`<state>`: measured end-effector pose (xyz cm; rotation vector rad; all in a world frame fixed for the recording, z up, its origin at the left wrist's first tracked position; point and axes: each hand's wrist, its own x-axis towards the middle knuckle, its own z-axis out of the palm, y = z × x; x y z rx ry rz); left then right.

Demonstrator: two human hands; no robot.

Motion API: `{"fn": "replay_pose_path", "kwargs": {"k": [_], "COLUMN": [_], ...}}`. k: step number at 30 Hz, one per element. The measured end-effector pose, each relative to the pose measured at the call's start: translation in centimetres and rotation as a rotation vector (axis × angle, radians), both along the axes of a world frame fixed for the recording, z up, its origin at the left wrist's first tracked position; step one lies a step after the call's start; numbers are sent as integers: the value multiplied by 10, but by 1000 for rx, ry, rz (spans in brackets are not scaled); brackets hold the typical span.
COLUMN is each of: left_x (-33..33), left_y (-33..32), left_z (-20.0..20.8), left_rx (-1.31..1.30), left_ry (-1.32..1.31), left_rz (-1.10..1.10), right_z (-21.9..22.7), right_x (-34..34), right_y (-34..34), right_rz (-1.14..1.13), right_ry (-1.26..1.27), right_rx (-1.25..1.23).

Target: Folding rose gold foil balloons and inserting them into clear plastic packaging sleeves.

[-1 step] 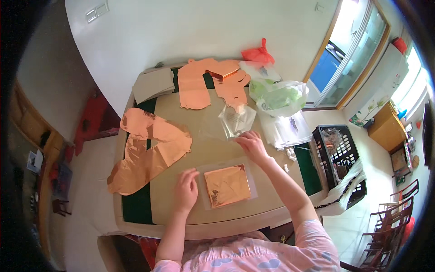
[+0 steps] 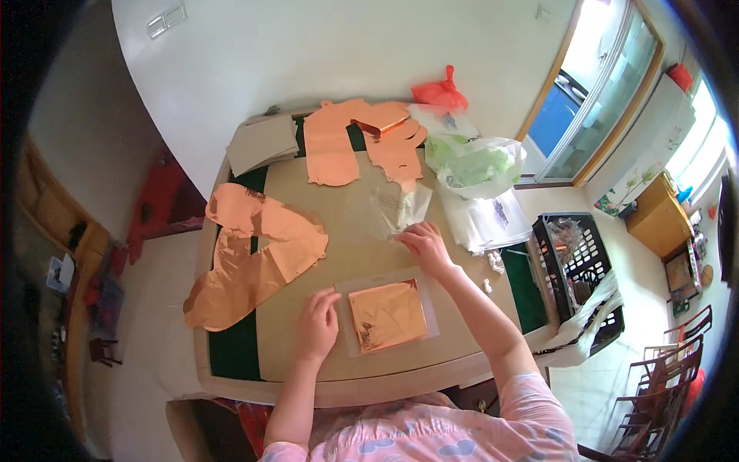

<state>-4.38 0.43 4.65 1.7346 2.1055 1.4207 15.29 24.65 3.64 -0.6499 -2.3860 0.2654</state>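
My right hand (image 2: 422, 243) pinches the near edge of a small clear plastic bag (image 2: 406, 206) that lies in the middle of the table. Close to my body, a folded copper-coloured foil balloon (image 2: 387, 314) rests flat in a clear sleeve (image 2: 428, 291). Beside the sleeve's left edge is my left hand (image 2: 319, 317), its fingers loosely bent and apart, with nothing visible in them. To the left lies a flat, uninflated foil balloon (image 2: 286, 248) with a gap in its middle. Another flat foil balloon (image 2: 332, 151) is spread at the far side, a folded strip on top.
Grey-brown cards (image 2: 263, 144) are stacked at the far left of the table (image 2: 339, 371). Far right are a red plastic bag (image 2: 440, 94), a white-green bag (image 2: 477, 165) and a pile of clear sleeves (image 2: 486, 223). A black basket (image 2: 583, 266) stands off the right edge.
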Motion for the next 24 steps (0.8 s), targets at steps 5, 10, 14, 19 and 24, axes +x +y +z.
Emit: {"fn": "replay_pose_path", "kwargs": {"k": [5, 10, 14, 19, 24], "left_x": [-3, -2, 14, 34, 33], "left_y": [-3, -9, -11, -8, -9], "left_z": [-12, -28, -22, -38, -42], "left_rx": [-85, -146, -147, -303, -330], "left_ry": [20, 161, 355, 397, 431], "left_rz": [-24, -85, -187, -306, -306], "right_z": [-13, -4, -8, -16, -6], "right_x": [-5, 1, 31, 43, 49], "right_y": [10, -13, -39, -48, -65], "right_rz": [14, -50, -327, -339, -347], "right_ry": [-48, 58, -88, -122, 411], "right_rx": [2, 1, -284, -312, -1245]}}
